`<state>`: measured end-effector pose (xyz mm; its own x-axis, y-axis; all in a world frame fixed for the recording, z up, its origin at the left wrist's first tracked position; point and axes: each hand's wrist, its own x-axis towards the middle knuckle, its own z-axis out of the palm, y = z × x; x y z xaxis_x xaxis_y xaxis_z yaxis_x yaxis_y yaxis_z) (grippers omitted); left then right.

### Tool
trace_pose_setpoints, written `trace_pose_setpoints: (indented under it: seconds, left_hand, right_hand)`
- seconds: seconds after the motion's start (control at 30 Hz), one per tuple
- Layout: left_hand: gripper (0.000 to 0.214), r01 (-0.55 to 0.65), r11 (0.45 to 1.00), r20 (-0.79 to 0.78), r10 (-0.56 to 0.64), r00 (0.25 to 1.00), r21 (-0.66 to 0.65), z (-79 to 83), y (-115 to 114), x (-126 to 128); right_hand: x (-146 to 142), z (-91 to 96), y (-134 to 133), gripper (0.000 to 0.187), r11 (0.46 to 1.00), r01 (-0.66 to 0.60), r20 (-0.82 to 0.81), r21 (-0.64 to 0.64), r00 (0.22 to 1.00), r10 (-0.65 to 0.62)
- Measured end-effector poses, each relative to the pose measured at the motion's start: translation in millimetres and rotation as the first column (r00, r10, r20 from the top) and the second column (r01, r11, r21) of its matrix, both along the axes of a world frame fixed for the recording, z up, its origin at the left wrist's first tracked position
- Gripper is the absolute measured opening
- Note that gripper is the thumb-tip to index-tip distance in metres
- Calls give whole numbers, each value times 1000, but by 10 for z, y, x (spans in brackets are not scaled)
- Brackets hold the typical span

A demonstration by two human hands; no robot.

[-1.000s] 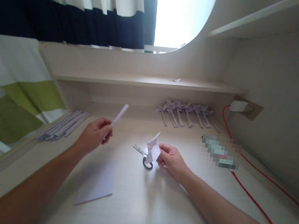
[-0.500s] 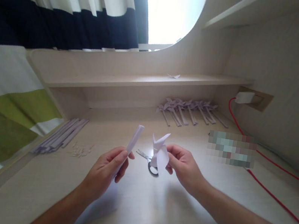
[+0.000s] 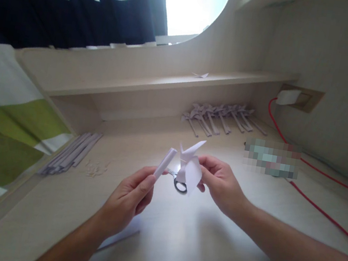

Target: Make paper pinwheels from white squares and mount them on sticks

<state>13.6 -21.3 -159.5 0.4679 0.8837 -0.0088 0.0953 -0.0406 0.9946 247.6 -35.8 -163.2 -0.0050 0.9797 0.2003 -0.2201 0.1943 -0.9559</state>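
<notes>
My left hand (image 3: 131,194) is closed around a rolled white paper stick (image 3: 165,164), its upper end pointing up and right. Facing it, my right hand (image 3: 219,180) pinches a folded white paper pinwheel (image 3: 192,169) by its right side. A thin, pale piece sticks out of the pinwheel's middle towards the stick. Stick and pinwheel are close together, with a small gap between them. Behind the pinwheel lies a pair of scissors (image 3: 179,187) on the table, its dark handle partly covered and its blades partly hidden by my left hand.
Finished pinwheels on sticks (image 3: 218,118) lie in a row under the shelf (image 3: 155,83). At left are a pile of paper sticks (image 3: 72,153) and small pale bits (image 3: 96,168). A red cable (image 3: 324,209) runs along the right, past a blurred-out object (image 3: 271,159).
The stick in my left hand has come nearer to the pinwheel, which is turned slightly. The whole view has shifted, so the table and shelf appear higher.
</notes>
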Motion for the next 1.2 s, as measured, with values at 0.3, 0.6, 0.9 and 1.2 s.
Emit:
trace_pose_setpoints:
  seconds: [0.3, 0.6, 0.9, 1.2]
  left_hand:
    - [66, -16, 999, 15, 17, 1000, -51, -43, -26, 31]
    - [74, -24, 998, 10, 24, 1000, -51, -67, -56, 55]
    - [72, -34, 999, 20, 35, 999, -26, -79, -48, 43]
    - [68, -36, 999, 4, 36, 999, 8, -105, -45, 22]
  right_hand:
    - [-22, -1, -33, 48, 1000, -15, 1, 13, 1000, 15]
    - [-19, -17, -43, 44, 1000, -10, 2, 16, 1000, 10]
    - [-19, -1, -35, 46, 1000, 0, 19, 12, 1000, 0]
    - [-16, -13, -47, 43, 1000, 10, 18, 4, 1000, -10]
